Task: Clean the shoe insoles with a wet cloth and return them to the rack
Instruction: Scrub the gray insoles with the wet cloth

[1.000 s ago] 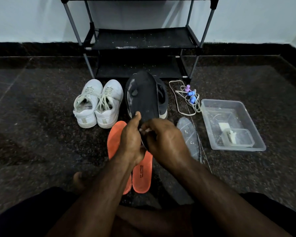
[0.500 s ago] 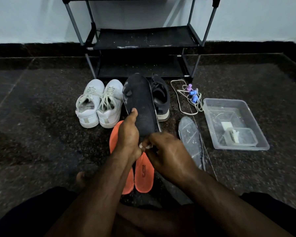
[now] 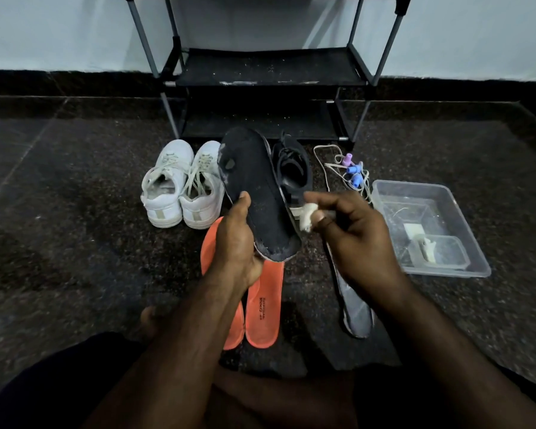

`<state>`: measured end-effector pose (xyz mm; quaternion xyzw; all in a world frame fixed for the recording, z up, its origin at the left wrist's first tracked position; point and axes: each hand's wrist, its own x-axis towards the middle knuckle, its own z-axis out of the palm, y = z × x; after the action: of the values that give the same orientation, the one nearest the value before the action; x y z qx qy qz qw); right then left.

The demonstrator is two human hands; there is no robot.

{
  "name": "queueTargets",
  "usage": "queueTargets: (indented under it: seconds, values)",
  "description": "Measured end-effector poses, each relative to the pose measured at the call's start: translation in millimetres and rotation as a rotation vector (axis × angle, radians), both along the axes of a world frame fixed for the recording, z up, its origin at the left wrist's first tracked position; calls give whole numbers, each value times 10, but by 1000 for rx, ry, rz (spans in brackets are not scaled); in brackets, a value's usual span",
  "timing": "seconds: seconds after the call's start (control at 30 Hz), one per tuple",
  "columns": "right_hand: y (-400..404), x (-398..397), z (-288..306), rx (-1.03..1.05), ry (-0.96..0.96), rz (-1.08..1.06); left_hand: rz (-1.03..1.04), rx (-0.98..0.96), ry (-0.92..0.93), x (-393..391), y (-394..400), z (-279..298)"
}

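Note:
My left hand [image 3: 234, 243] grips the heel end of a worn black insole [image 3: 254, 187], held upright with its toe pointing away from me. My right hand [image 3: 353, 236] pinches a small white cloth [image 3: 308, 215] just to the right of the insole, apart from it. Two orange insoles [image 3: 262, 314] lie on the floor under my left hand. A grey insole [image 3: 355, 314] lies on the floor beneath my right wrist, partly hidden. The black shoe rack [image 3: 266, 66] stands against the wall ahead.
A pair of white sneakers [image 3: 180, 184] stands at the left of the rack, a black shoe [image 3: 293, 171] behind the held insole. Loose laces and small blue and purple clips [image 3: 351, 171] lie to the right. A clear plastic tub [image 3: 427, 224] holds water and a smaller container.
My right hand has moved from the insole's heel out to the right with the cloth. The left hand has tilted the insole's toe to the left.

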<state>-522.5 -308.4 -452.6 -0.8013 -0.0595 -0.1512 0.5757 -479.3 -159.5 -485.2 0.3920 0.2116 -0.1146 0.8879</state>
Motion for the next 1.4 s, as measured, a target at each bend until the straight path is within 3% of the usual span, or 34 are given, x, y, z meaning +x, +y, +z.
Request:
queueTargets:
  seconds: [0.1, 0.23, 0.4, 0.63, 0.8, 1.0, 1.4]
  values:
    - [-34, -6, 39, -48, -38, -25, 9, 21, -34, 5, -6, -17]
    - [117, -17, -55, -423, -207, -4, -50, -44, -21, -35, -14, -49]
    - [299, -98, -244, -580, -135, 38, 35, -68, -3, 25, 41, -106]
    - [438, -223, -232, -530, -122, 181, 95, -16, 21, 24, -6, -109]
    - [289, -87, -282, -602, -81, -25, 84, -116, 15, 34, 30, -63]
    - [394, -174, -276, -362, -31, -5, 133, -126, 22, 19, 41, -21]
    - [371, -129, -223, -383, -90, 18, -231, 58, 22, -92, -53, -152]
